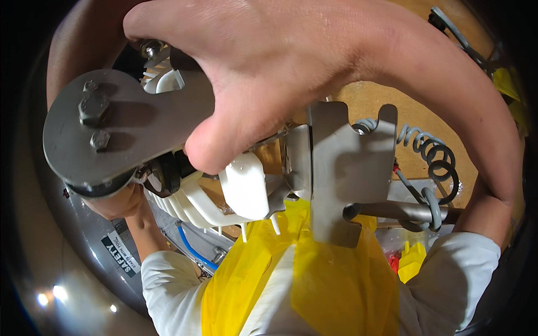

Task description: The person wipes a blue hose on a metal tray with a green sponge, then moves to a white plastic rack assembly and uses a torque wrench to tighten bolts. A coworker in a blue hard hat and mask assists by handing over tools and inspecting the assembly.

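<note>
My right hand [280, 73] reaches over from the right and is closed on a grey metal plate [129, 120], its thumb pressed against the plate's edge. This plate has a rounded end with several bolts standing on it. My left forearm [73, 61] bends up behind the plate in shadow at the far left. The left hand is hidden, so its fingers do not show. Under my right thumb lies a white ribbed plastic part [244, 187] with small pegs. Just right of it stands a notched metal bracket [353, 162].
A metal rod [403, 211] runs rightward from the bracket, with a coiled grey cable [431, 148] by it. My yellow apron [342, 280] is close below. A blue hose [193, 252] curves at lower left. A yellow piece [412, 260] sits at lower right.
</note>
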Available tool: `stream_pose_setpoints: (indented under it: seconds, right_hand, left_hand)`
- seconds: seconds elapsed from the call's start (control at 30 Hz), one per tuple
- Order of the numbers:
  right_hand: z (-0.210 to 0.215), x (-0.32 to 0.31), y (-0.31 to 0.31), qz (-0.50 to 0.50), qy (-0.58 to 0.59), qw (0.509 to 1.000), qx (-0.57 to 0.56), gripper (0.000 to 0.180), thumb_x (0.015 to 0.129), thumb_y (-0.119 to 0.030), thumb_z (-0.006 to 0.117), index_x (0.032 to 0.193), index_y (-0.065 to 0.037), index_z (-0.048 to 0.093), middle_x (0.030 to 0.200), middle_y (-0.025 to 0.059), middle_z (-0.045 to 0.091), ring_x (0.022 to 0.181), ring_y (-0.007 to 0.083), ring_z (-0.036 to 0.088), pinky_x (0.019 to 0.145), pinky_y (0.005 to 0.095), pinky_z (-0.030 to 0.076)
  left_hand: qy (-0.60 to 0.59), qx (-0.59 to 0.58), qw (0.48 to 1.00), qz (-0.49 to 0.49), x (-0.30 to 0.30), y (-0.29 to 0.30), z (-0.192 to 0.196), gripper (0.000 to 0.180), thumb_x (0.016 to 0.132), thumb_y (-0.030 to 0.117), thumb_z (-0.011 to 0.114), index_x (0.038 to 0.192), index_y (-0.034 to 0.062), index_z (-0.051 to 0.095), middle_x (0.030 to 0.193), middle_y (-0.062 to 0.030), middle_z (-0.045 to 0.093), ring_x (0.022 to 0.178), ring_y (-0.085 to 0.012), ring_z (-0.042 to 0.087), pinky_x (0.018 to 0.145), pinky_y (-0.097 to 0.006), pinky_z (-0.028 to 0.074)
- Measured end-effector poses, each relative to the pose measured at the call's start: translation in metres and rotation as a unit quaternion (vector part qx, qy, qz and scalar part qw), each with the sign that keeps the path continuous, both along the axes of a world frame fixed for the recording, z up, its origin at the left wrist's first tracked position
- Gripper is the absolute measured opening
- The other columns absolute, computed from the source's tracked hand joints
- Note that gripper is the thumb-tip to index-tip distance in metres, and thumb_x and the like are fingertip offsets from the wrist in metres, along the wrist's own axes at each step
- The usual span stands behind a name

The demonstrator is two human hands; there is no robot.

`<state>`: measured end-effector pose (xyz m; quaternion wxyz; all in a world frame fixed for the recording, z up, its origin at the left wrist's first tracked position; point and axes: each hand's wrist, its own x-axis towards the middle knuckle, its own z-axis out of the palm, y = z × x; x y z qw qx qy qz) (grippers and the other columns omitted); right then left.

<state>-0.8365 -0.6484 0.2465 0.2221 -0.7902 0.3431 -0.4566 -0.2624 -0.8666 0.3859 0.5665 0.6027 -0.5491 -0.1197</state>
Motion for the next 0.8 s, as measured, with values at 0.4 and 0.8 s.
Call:
stream_pose_setpoints:
  seconds: [0.4, 0.8]
  right_hand:
    - [-0.012, -0.018, 0.003, 0.003, -0.01, 1.0, 0.022, 0.071, 0.094, -0.056, 0.07, 0.147, -0.009, 0.063, 0.134, 0.0115, 0.066, 0.122, 0.0278, 0.066, 0.103, 0.0424, 0.054]
    - [-0.015, -0.019, 0.015, -0.015, 0.005, 1.0, 0.025, 0.071, 0.092, -0.054, 0.072, 0.147, -0.01, 0.063, 0.132, 0.0118, 0.066, 0.121, 0.0285, 0.066, 0.103, 0.0429, 0.054]
  left_hand:
    - [-0.005, 0.002, 1.0, 0.006, -0.004, 0.019, 0.0, 0.028, 0.103, 0.032, 0.068, 0.119, 0.011, 0.078, 0.092, -0.0073, 0.07, 0.077, -0.0182, 0.062, 0.068, -0.035, 0.052]
    - [-0.005, -0.005, 1.0, -0.012, -0.015, 0.013, -0.012, 0.028, 0.104, 0.032, 0.067, 0.121, 0.0126, 0.078, 0.092, -0.0057, 0.069, 0.076, -0.0178, 0.061, 0.067, -0.035, 0.051]
